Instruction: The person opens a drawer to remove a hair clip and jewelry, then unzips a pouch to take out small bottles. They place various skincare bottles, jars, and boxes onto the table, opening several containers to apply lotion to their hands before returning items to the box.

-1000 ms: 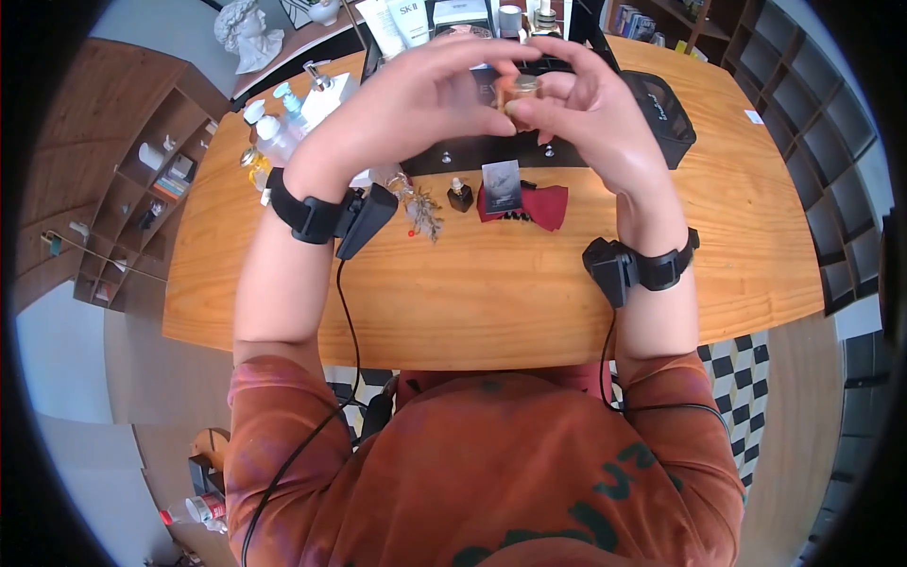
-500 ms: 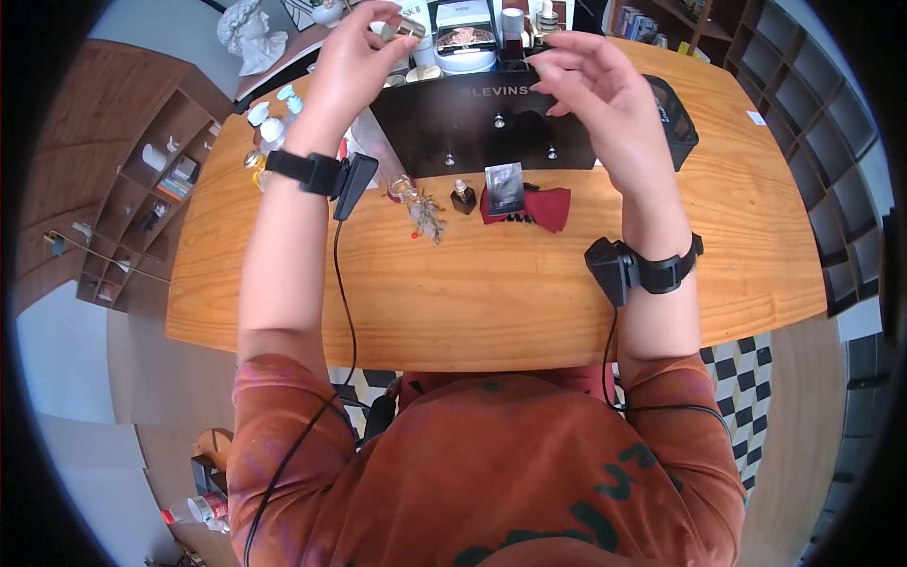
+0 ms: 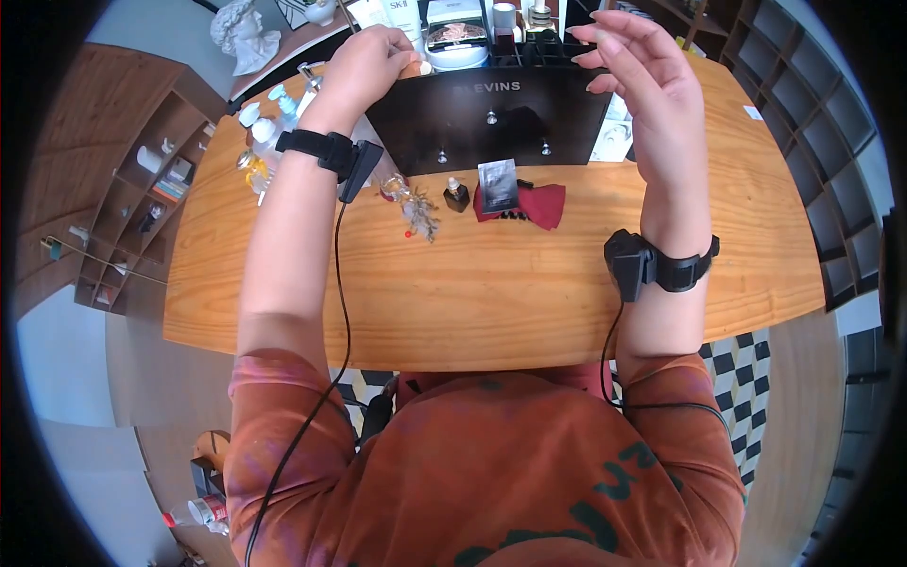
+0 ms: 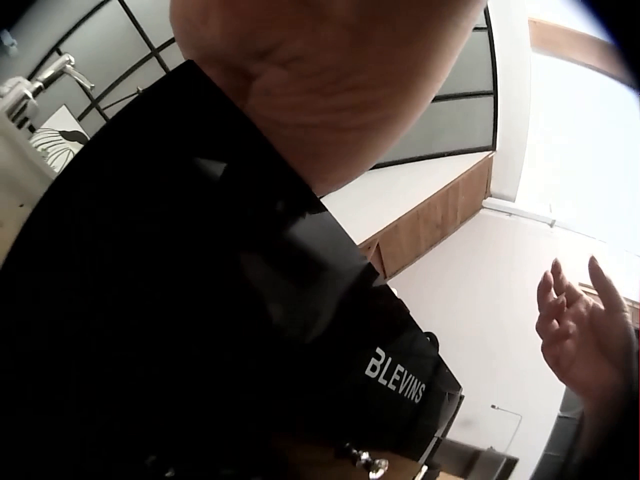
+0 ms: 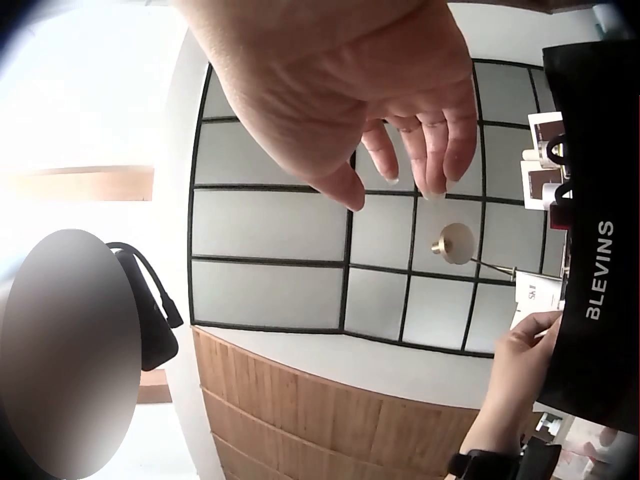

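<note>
My left hand reaches down over the left end of a black cosmetics organizer lettered BLEVINS. Its fingers bend behind the front panel, beside a pale round lid; whatever they hold is hidden, and I cannot tell if the small gold-capped bottle is still in them. The right wrist view has this left hand at the organizer's edge. Raised above the organizer's right end, my right hand holds nothing, its fingers loosely bent and apart. A compact stands in the organizer's top between the hands.
Before the organizer lie a dark red bow, a small sachet, a small dark bottle and a dried flower bunch. Pump bottles stand at left. A white bust is behind them.
The left hand has carried the gold-capped bottle from the right hand over to the left, then lowered to the organizer's left end. The right hand has let go and shifted right.
</note>
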`<state>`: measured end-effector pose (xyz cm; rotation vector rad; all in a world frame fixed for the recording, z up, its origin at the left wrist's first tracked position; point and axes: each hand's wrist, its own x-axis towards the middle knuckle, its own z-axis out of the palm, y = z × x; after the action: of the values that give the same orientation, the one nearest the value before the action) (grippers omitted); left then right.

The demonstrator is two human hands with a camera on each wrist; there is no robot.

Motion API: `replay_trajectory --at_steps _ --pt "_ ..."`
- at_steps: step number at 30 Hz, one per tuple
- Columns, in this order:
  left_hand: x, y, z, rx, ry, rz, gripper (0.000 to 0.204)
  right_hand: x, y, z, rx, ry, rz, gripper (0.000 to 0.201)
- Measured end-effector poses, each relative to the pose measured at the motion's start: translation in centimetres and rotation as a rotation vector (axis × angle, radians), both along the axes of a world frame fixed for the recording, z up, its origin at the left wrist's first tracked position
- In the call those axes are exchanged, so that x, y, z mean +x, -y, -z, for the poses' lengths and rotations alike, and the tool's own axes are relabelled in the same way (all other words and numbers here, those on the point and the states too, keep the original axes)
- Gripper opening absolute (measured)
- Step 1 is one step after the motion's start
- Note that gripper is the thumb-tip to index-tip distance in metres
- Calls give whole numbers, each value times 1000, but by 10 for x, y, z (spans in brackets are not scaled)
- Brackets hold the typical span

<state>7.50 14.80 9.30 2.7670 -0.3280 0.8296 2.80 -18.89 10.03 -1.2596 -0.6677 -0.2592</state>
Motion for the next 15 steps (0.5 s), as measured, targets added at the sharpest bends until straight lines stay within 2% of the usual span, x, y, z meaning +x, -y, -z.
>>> replay_trajectory --at_steps 1,5,7,9,10,11,12,13,15 --pt "2 -1 2 -1 -2 1 27 1 3 0 35 -77 -41 25" --pt "-5 10 -6 -27 -118 -72 33 3 6 1 -64 -61 -41 32" --pt "-12 14 -8 -30 -159 -116 35 0 -3 4 -121 73 -29 25" --pt "-18 13 -8 5 -38 14 30 -1 -4 7 -522 135 -97 17" --pt "-22 13 -7 4 -37 13 30 -4 -9 8 -748 119 -50 15" --pt "-27 16 -8 -41 133 63 30 -6 -16 9 -935 74 -43 24" --pt "-36 21 -11 -85 303 112 30 -7 -26 14 -1120 127 55 29" --pt "-46 27 -13 -87 303 114 30 -8 -36 22 -1304 181 158 34" --pt "-75 46 -17 -251 236 126 29 4 -51 58 -1447 186 191 38"
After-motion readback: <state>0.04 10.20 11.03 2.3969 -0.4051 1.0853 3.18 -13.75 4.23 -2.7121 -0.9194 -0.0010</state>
